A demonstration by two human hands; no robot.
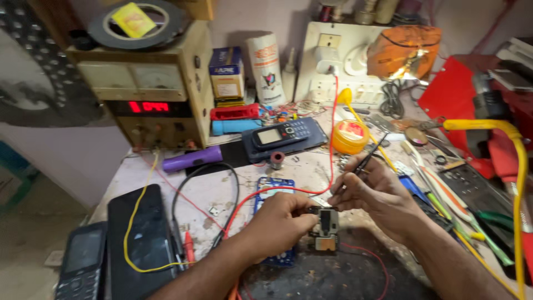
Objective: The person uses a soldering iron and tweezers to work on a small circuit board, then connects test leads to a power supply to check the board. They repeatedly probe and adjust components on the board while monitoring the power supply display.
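Note:
My left hand (280, 222) pinches a small phone circuit board (325, 229) at its left edge, holding it just above the dark work mat (333, 275). My right hand (373, 189) grips black tweezers (369, 156) that slant up and to the right, with the fingertips close to the top of the board. A blue phone frame (273, 186) lies under and behind my left hand. A red wire (332, 133) runs from the wall socket board down toward the hands.
A bench power supply (150, 91) with a red display stands at back left. A keypad phone (280, 133) rests on a dark case, near a yellow tin (350, 136). Two phones (83, 261) lie at front left. Tools and a yellow cable (519, 166) crowd the right.

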